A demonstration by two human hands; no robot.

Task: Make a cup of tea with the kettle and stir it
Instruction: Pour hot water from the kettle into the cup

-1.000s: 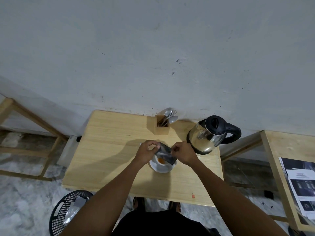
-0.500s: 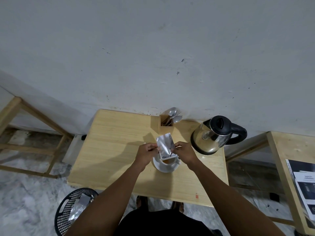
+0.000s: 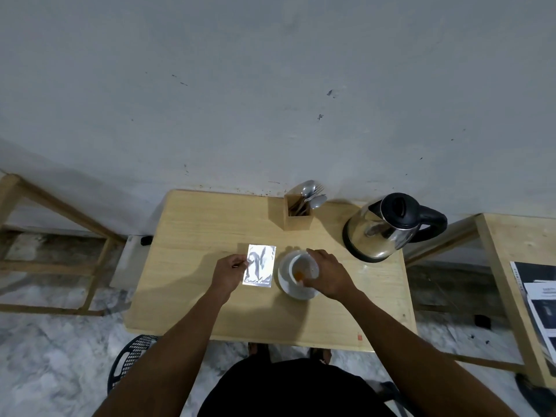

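From the head camera, a wooden worktop (image 3: 210, 230) stood against a grey wall. Near its middle a white cup (image 3: 302, 267) sat on a white saucer (image 3: 296, 291), with an orange patch at the bottom of the cup. Just left of the saucer a silver foil sachet (image 3: 259, 265) lay flat on the worktop. The left hand (image 3: 229, 272) rested at the sachet's left edge, fingers curled, thumb and forefinger pinching that edge. The right hand (image 3: 329, 275) lay over the right side of the cup, fingers bent around its rim; whether it truly gripped the cup could not be told. Well to the right, near the back corner, stood the steel kettle (image 3: 382, 233) with its black lid and handle, apart from both hands. Between kettle and wall a wooden holder (image 3: 296, 218) held spoons (image 3: 313, 195) and a fork. A black mesh basket (image 3: 132, 361) stood on the floor below the worktop's left front corner.
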